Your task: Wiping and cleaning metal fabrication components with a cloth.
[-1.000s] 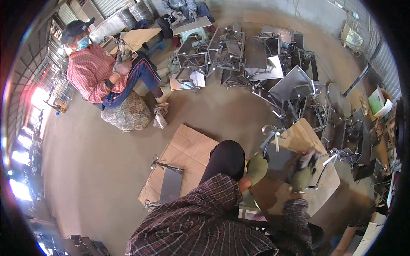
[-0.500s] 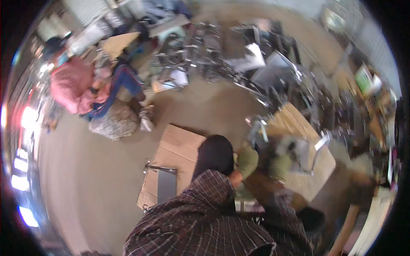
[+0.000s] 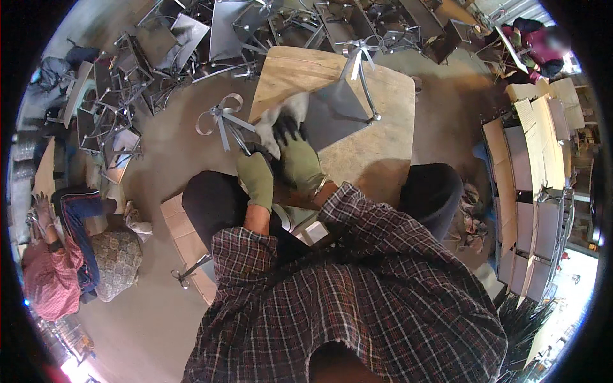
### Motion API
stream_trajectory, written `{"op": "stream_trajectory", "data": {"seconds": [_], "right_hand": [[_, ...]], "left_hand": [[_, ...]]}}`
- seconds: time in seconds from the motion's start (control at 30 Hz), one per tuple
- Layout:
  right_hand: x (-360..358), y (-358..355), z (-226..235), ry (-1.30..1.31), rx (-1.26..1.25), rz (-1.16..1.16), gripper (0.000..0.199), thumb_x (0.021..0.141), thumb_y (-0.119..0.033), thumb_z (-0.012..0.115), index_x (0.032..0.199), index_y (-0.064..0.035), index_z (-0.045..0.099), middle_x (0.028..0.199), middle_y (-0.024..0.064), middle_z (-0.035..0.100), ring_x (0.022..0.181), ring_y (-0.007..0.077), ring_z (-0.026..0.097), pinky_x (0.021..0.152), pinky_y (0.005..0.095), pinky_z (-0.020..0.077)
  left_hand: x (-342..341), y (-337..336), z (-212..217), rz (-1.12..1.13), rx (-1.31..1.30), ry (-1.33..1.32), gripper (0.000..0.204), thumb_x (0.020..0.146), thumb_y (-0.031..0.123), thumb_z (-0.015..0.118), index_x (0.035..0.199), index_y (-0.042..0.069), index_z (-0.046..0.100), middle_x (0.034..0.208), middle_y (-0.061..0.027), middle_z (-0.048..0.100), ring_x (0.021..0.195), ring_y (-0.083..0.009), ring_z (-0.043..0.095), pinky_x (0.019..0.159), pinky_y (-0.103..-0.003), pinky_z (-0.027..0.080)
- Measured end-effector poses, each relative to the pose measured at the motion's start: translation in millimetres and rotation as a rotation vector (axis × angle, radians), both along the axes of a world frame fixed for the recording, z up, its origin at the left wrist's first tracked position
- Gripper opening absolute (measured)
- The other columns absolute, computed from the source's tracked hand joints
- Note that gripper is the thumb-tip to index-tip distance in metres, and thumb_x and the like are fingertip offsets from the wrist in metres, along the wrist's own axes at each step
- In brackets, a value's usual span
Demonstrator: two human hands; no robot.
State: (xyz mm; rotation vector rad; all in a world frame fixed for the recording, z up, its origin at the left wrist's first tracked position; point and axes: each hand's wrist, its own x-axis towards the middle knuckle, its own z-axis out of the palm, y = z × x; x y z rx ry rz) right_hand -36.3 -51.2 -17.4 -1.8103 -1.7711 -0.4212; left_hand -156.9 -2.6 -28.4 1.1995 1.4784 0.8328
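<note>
Panel (image 3: 338, 113) slants away rightward. I see left hand (image 3: 257, 175) gripping its near end, right hand (image 3: 300, 158) holding cloth (image 3: 295, 106) against it.

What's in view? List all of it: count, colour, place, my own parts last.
Metal piece with curled ends: 1, dark grey, on the board
Wooden board: 1, tan, before the knees
Cloth: 1, off-white, by the right hand
Cardboard: 1 sheet visible, brown, floor at left
Similar metal pieces: many, dark grey, upper left to top
Stacked panels: several, grey, right, among brown cardboard
Rods: many, dark, lower right
Co-worker: 1, red checked shirt, left
Patterned seat: 1, grey-brown, beside them
Person: 1, dark red clothing, upper right
Left hand: 1, green glove, at the piece's left end
Right hand: 1, green glove, dark fingers, over the piece
</note>
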Motion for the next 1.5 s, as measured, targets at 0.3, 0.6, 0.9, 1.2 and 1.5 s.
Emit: {"op": "stream_trajectory", "data": {"seconds": [0.3,0.6,0.9,1.2,1.5], "right_hand": [[101,-22,1,0.242,-0.287,-0.413,0.045,0.075,-0.028,0.066,0.111,-0.002,0.057,0.11,0.024,0.057,0.098,0.0391,0.056,0.082,0.0447,0.0463],[87,-72,59,0.752,-0.395,-0.025,0.048,0.075,-0.005,0.058,0.122,-0.005,0.054,0.121,0.0197,0.054,0.115,0.0369,0.049,0.097,0.0419,0.0401],[152,-48,56,0.258,-0.122,-0.408,0.063,0.072,-0.008,0.063,0.131,0.0012,0.043,0.114,0.0203,0.057,0.098,0.0397,0.055,0.083,0.0443,0.0469],[153,-97,56,0.738,-0.253,-0.432,0.043,0.082,-0.024,0.062,0.118,-0.0009,0.054,0.092,0.0242,0.064,0.087,0.0433,0.06,0.072,0.0474,0.0472],[127,-177,108,0.825,-0.228,-0.476,0.026,0.086,-0.014,0.062,0.106,0.0024,0.061,0.087,0.0094,0.064,0.079,0.0113,0.057,0.072,0.0297,0.0471]], "left_hand": [[17,-7,30,-0.001,-0.008,-0.034,0.013,0.075,0.007,0.046,0.075,0.004,0.058,0.063,-0.0042,0.058,0.05,-0.0142,0.051,0.05,-0.032,0.042],[18,-3,27,0.021,-0.059,-0.189,0.011,0.077,0.005,0.046,0.072,0.003,0.056,0.058,-0.0007,0.049,0.048,-0.0121,0.047,0.046,-0.028,0.038],[9,3,9,-0.001,-0.003,-0.086,0.015,0.077,0.01,0.047,0.076,0.0,0.057,0.061,-0.006,0.055,0.053,-0.0205,0.053,0.052,-0.036,0.041],[-4,41,12,-0.136,0.216,0.286,0.019,0.076,0.012,0.05,0.085,0.0,0.061,0.077,-0.0177,0.064,0.071,-0.0337,0.061,0.063,-0.041,0.047],[4,25,72,-0.161,0.363,0.721,0.028,0.078,0.014,0.057,0.104,0.003,0.061,0.106,-0.0205,0.062,0.096,-0.0378,0.06,0.081,-0.046,0.047]]}}
